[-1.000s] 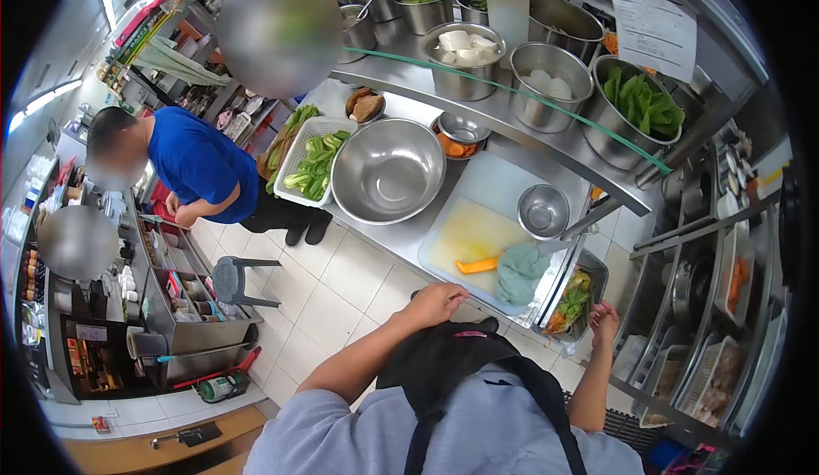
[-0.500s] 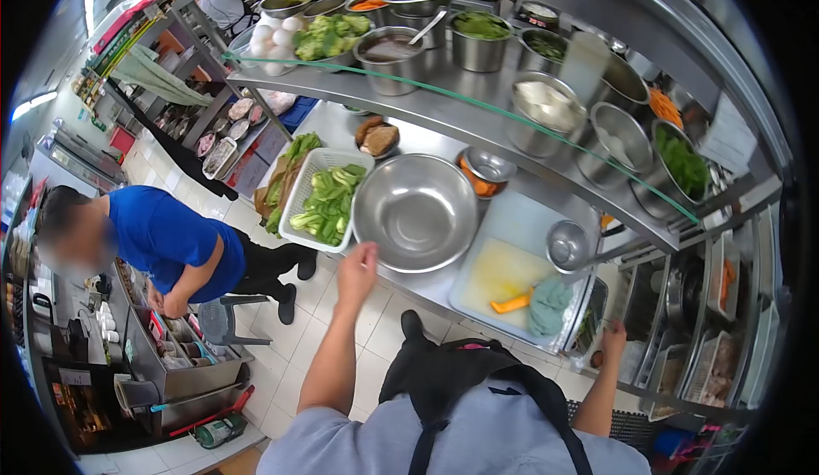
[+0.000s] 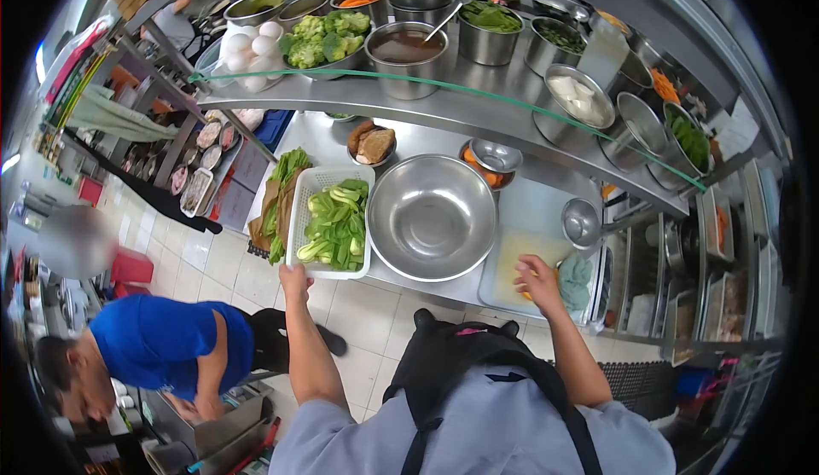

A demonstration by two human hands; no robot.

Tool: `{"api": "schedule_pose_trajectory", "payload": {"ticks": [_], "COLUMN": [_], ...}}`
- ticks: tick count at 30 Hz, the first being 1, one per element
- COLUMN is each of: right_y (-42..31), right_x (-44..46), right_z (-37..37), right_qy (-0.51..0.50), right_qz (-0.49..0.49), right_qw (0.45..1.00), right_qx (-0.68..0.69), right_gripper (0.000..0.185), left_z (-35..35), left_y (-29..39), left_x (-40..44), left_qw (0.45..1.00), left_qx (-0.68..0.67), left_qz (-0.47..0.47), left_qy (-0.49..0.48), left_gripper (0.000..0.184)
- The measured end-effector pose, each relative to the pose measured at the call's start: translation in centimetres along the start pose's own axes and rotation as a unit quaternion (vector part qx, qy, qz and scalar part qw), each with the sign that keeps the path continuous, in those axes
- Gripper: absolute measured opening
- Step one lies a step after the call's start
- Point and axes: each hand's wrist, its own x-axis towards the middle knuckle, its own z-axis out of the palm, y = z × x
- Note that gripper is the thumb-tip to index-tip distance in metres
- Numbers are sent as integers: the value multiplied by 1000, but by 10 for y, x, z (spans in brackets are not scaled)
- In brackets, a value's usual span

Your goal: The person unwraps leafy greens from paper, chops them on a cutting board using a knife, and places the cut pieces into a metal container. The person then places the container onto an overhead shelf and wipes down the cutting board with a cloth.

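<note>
A white plastic basket (image 3: pixel 296 219) of green leafy vegetables (image 3: pixel 334 226) sits at the left of the steel counter. My left hand (image 3: pixel 296 282) is closed on its near left corner. To the right of the basket rests a large steel mixing bowl (image 3: pixel 431 217) with nothing in it. My right hand (image 3: pixel 537 284) hovers over the near part of the cutting board (image 3: pixel 510 257), fingers apart and holding nothing. Beside it lies a green cloth (image 3: pixel 575 280). Something orange-yellow shows partly beneath that hand, mostly hidden.
Above the counter runs a steel shelf (image 3: pixel 478 104) with eggs, a bowl of broccoli (image 3: pixel 326 42) and several steel pots. A small steel bowl (image 3: pixel 581 223) stands at the board's far right. At left, a person in a blue shirt (image 3: pixel 162 343) leans over another counter.
My left hand has moved from beside the mixing bowl to the basket's near left corner. My right hand has come from the far right to over the cutting board. The view has shifted.
</note>
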Motion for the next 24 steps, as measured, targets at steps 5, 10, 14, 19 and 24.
{"api": "schedule_pose_trajectory", "payload": {"ticks": [5, 10, 14, 19, 24], "right_y": [-12, 9, -11, 6, 41], "right_x": [24, 52, 51, 74, 93], "right_z": [77, 117, 139, 98, -48], "right_qy": [-34, 26, 60, -5, 373], "right_qz": [90, 50, 110, 17, -26], "right_qw": [995, 998, 992, 995, 927], "right_qx": [34, 10, 8, 95, 39], "right_gripper": [64, 75, 72, 71, 64], "left_z": [-45, -118, -164, -215, -216], "left_y": [16, 26, 30, 46, 96], "left_x": [-15, -31, -34, -36, -66], "left_qw": [994, 989, 984, 982, 974], "left_qx": [84, 94, 73, 129, 95], "left_qz": [48, 96, 139, 125, 184], "left_qy": [49, 59, 81, 64, 94], "left_gripper": [30, 50, 43, 59, 46]}}
